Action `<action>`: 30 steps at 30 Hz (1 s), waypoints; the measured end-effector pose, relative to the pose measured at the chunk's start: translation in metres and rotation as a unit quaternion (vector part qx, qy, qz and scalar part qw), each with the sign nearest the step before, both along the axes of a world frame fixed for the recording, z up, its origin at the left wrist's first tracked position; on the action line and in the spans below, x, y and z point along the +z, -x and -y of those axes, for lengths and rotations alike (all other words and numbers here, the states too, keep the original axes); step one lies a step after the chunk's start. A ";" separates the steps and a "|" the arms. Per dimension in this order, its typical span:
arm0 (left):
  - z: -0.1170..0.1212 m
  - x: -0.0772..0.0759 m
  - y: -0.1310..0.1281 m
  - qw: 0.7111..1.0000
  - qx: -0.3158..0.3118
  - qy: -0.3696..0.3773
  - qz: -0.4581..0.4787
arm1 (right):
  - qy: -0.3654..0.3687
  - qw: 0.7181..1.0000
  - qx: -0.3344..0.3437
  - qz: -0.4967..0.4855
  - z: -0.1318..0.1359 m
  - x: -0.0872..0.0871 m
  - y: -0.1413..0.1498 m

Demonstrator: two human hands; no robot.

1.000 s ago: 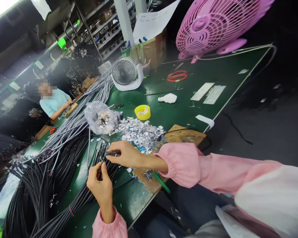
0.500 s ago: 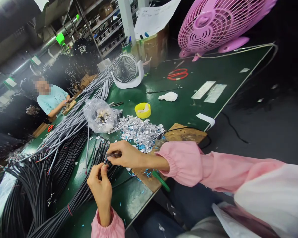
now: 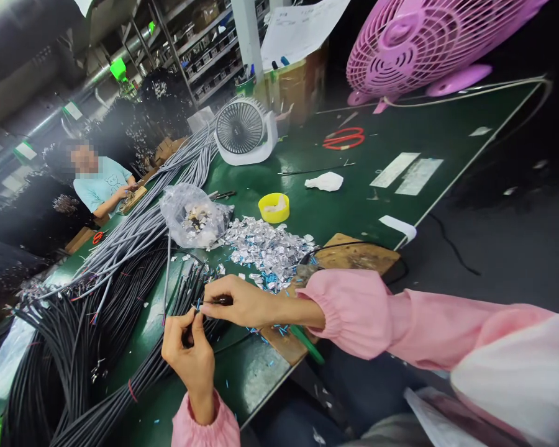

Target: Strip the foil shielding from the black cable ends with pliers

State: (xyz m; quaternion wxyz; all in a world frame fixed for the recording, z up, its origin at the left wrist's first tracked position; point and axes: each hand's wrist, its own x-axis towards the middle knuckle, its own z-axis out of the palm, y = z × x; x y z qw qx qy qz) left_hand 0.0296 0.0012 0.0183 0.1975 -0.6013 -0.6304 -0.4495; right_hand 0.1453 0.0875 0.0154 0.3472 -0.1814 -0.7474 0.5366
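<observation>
My left hand (image 3: pixel 189 357) is closed, with thumb and forefinger pinching the end of a black cable; a bit of blue wire (image 3: pixel 198 303) shows at the fingertips. Touching or almost touching it from the right, my right hand (image 3: pixel 242 301) is closed around a small dark tool (image 3: pixel 223 300), whose kind I cannot make out. Beneath both hands runs a bundle of black cables (image 3: pixel 151 363) tied with a red band (image 3: pixel 131 390). A heap of silvery foil scraps (image 3: pixel 270 248) with blue wire bits lies just beyond my right hand.
A plastic bag of scraps (image 3: pixel 193 214), a yellow ring (image 3: pixel 274 208) and a white fan (image 3: pixel 245 133) stand farther back. Grey cables (image 3: pixel 135 230) cross the green table at left. A wooden board (image 3: pixel 358 253) lies right; a pink fan (image 3: pixel 400 49) is beyond. Another person (image 3: pixel 105 180) sits far left.
The right hand's fingers have come down slightly towards the left fingertips, and the blue wire shows more plainly. The whole view has shifted a little.
</observation>
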 end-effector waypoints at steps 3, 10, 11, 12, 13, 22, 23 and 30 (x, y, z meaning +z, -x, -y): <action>0.001 0.002 -0.001 0.999 0.036 -0.015 0.008 | -0.028 0.999 -0.030 0.014 0.000 0.002 -0.001; 0.003 0.001 -0.003 0.996 0.076 -0.005 0.042 | -0.092 0.995 -0.022 0.023 0.000 0.000 -0.002; 0.004 0.001 -0.004 0.996 0.077 -0.006 0.043 | -0.087 0.996 -0.014 0.021 0.001 0.000 -0.002; 0.004 0.001 -0.005 0.996 0.079 -0.007 0.044 | -0.082 0.996 -0.009 0.018 0.001 -0.001 -0.001; 0.004 0.002 -0.005 0.995 0.083 -0.007 0.046 | -0.078 0.997 -0.006 0.015 0.001 -0.001 -0.001; 0.004 -0.005 -0.002 0.997 0.076 0.002 0.034 | -0.022 1.000 0.002 0.005 0.001 0.001 -0.001; 0.004 -0.006 -0.002 0.996 0.076 0.009 0.040 | -0.024 1.000 -0.009 0.012 0.001 0.002 -0.001; 0.003 -0.009 0.001 0.984 0.089 0.050 0.145 | -0.104 0.988 -0.094 0.072 0.003 0.001 -0.001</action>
